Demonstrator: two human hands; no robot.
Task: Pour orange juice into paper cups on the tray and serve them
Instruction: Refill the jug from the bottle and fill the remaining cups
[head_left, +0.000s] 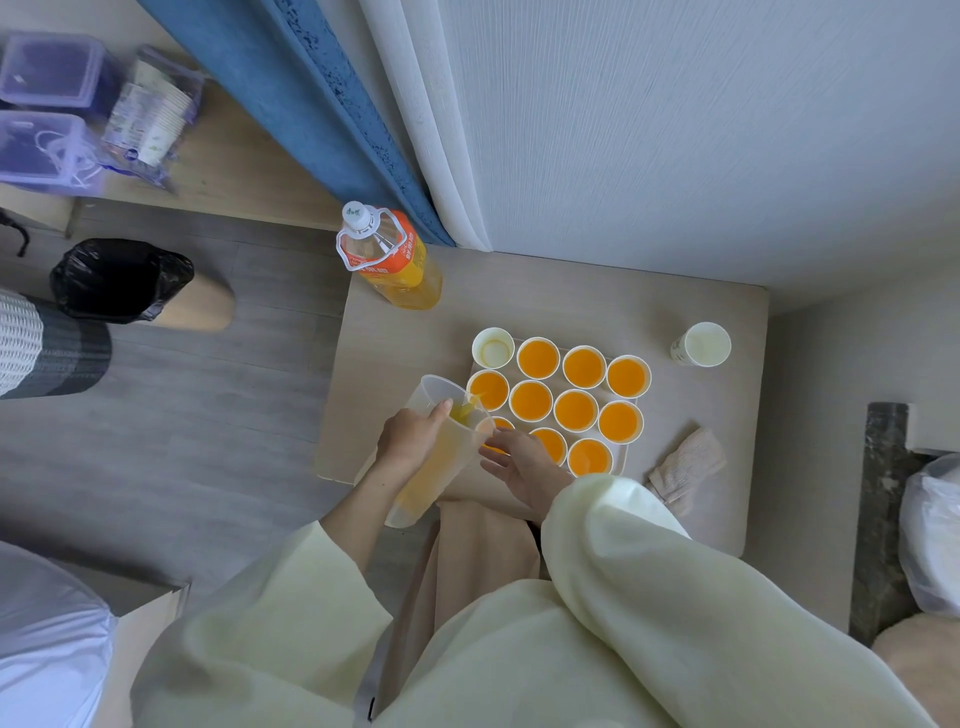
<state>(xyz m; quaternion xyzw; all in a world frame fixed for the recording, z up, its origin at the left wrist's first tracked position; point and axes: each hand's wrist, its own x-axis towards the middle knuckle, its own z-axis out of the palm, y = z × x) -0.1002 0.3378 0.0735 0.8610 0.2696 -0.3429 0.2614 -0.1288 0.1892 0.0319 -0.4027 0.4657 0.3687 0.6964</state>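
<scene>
Grips, with the left hand (415, 434), a clear plastic measuring jug (441, 467), fingers wrapped round its wall; tilted spout-down, part full of orange juice pooled toward the lip. Steadies, with the right hand (519, 465), a partly hidden white paper cup (497, 427), fingers curled about its side, just under the jug's spout, at the near left corner of the tray.

Around that, on the white rectangular tray (626, 460), rows of cups set close together: nine filled paper cups (575, 409), orange to near the rim, and at the far left corner one pale empty cup (492, 349).

Underneath, a beige tabletop (415, 343). To the right of the tray, a crumpled beige cloth (685, 467); farther back on the right, well apart from the tray, a lone white cup (702, 344) without juice. At the far left corner, a large capped orange juice bottle (396, 262), upright beside the blue curtain (311, 104). On the grey floor to the left, a bin lined with a black bag (119, 278).
</scene>
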